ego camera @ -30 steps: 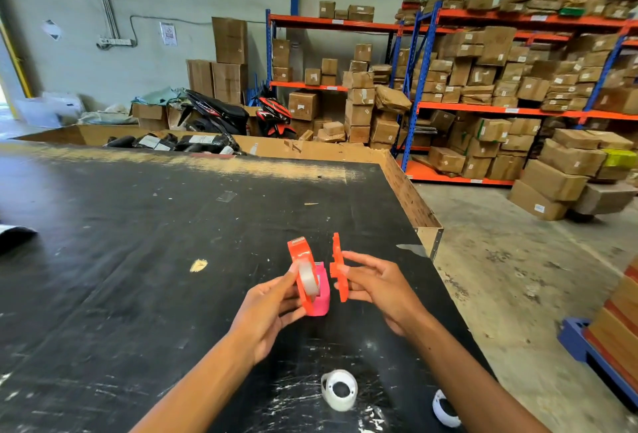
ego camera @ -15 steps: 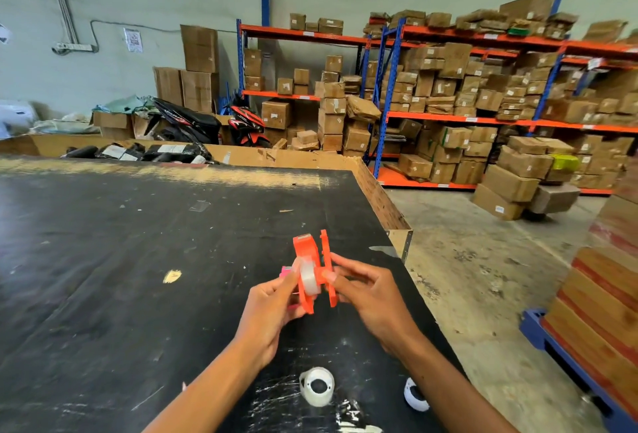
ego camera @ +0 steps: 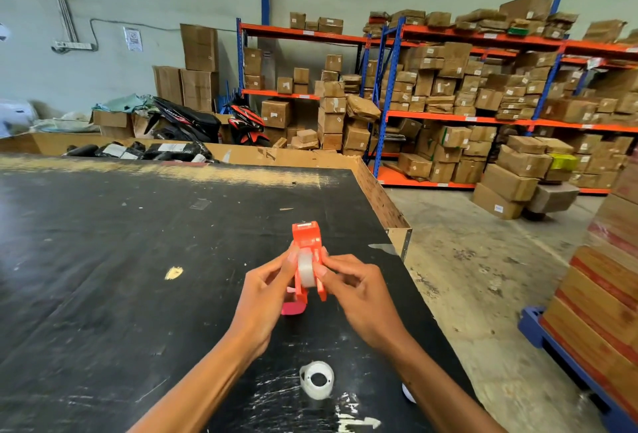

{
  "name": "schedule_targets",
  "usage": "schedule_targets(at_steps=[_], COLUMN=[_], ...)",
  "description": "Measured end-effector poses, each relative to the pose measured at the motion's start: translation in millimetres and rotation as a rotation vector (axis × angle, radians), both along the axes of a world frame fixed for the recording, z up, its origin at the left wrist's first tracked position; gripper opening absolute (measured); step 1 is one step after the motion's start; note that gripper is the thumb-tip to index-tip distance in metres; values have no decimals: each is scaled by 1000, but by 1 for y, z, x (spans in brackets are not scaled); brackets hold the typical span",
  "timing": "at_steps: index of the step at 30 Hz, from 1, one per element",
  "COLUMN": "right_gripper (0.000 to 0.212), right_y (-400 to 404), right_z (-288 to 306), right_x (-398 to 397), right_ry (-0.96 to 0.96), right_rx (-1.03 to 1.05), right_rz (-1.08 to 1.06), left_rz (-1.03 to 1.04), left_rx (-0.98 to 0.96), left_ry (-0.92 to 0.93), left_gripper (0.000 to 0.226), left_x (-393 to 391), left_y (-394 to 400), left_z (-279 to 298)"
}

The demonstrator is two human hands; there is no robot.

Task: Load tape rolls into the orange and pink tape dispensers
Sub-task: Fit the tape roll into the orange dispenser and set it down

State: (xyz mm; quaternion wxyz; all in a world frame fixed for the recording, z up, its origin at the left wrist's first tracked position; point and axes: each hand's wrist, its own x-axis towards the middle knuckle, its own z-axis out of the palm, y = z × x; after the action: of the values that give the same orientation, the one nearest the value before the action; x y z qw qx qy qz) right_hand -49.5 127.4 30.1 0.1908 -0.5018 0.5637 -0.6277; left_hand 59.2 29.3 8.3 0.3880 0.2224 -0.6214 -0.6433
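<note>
An orange dispenser (ego camera: 308,253) is held upright above a black table (ego camera: 103,260), its cutter end uppermost and pointing away from the person; a clear tape roll (ego camera: 306,270) is seated between its two side plates, edge-on to the camera; the left hand (ego camera: 267,298) is closed on the dispenser's left side, thumb and fingertips pressed against the plate; the right hand (ego camera: 359,294) is closed on the right side, its thumb laid against the right plate beside the roll, the other fingers curled behind; whether the two plates are fully snapped together cannot be told; a pink dispenser (ego camera: 293,306) is seen just below the orange one, partly hidden by the left hand, and whether it rests on the table or is gripped cannot be told; a second roll (ego camera: 316,379) lies flat on the table between the forearms, nearer the person; a third white object (ego camera: 408,393), mostly hidden by the right forearm, lies at the table's right edge; shelves (ego camera: 483,115) stacked with cardboard boxes stand in the background.
</note>
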Motion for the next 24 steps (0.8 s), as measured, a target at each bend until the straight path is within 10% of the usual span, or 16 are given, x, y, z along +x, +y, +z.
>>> schedule_targets(at_steps=[24], right_gripper=[3], right_y=[-17], right_z=[31], right_x=[-28], right_ry=[275], right_rx=[131], right_rz=[-97], left_rz=[-64], left_rx=[90], left_ry=[-10], left_gripper=[35], left_x=[-3], left_y=[9], left_z=[5])
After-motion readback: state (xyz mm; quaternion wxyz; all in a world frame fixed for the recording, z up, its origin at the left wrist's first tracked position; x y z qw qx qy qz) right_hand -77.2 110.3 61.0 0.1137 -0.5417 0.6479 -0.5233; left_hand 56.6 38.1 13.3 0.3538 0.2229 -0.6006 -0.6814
